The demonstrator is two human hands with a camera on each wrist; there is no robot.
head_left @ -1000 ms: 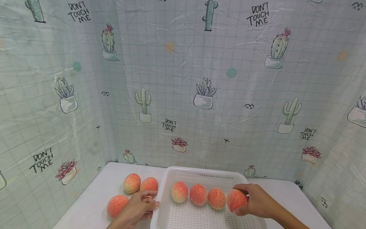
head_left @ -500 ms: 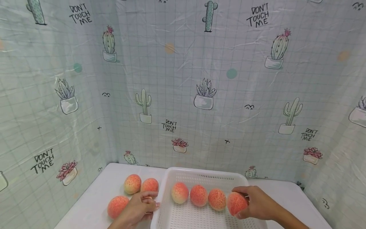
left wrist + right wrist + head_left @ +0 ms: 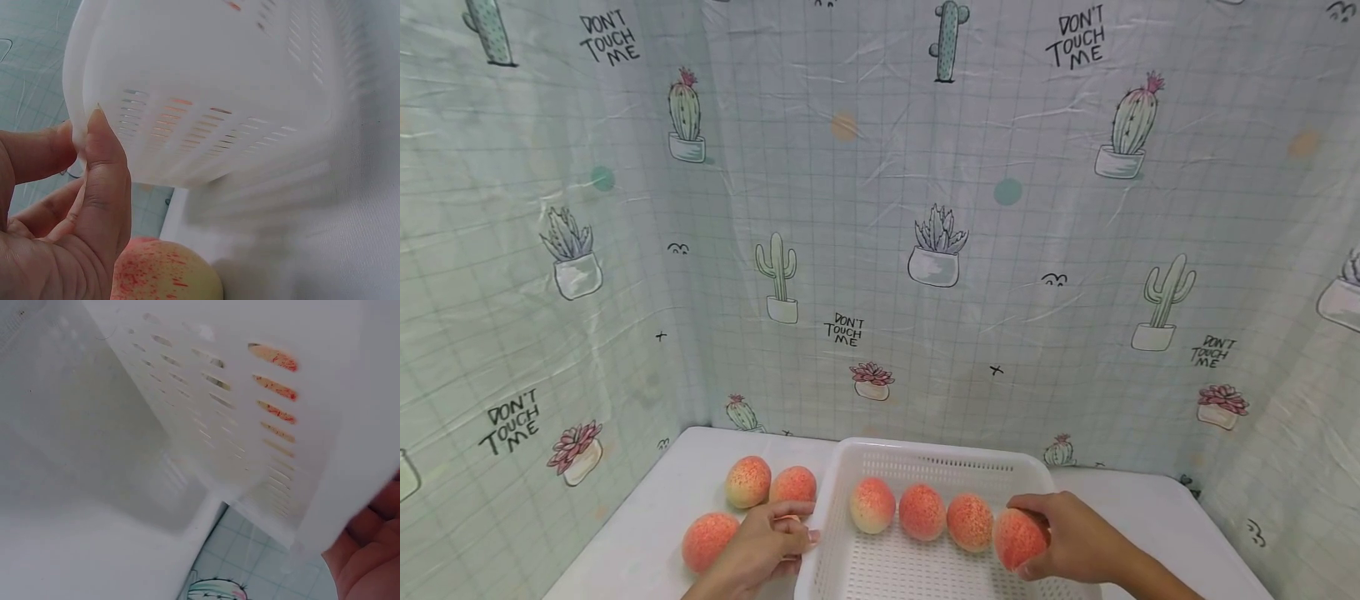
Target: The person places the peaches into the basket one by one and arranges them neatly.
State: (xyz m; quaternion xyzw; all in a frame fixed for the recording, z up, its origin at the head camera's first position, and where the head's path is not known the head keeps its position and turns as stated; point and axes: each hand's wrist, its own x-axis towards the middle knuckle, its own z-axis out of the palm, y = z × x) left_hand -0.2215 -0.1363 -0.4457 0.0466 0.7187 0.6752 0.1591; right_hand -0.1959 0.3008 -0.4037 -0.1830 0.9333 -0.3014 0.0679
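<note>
A white perforated plastic basket stands on the table, its left rim pinched between thumb and fingers of my left hand. The left wrist view shows the thumb against the rim's outer side. At the basket's right end, my right hand grips a red-orange peach, fingers over its far side and thumb at the near side. Left of it in the basket, a yellow-red peach, a red peach and a speckled peach form a row. The right wrist view mostly shows the basket's outer wall.
Left of the basket on the white table lie a speckled peach, an orange peach and another peach beside my left wrist. A cactus-print sheet hangs behind and along both sides.
My right hand and its peach have sunk slightly toward the near side of the basket. The left hand keeps its hold on the rim, and the other peaches have not moved.
</note>
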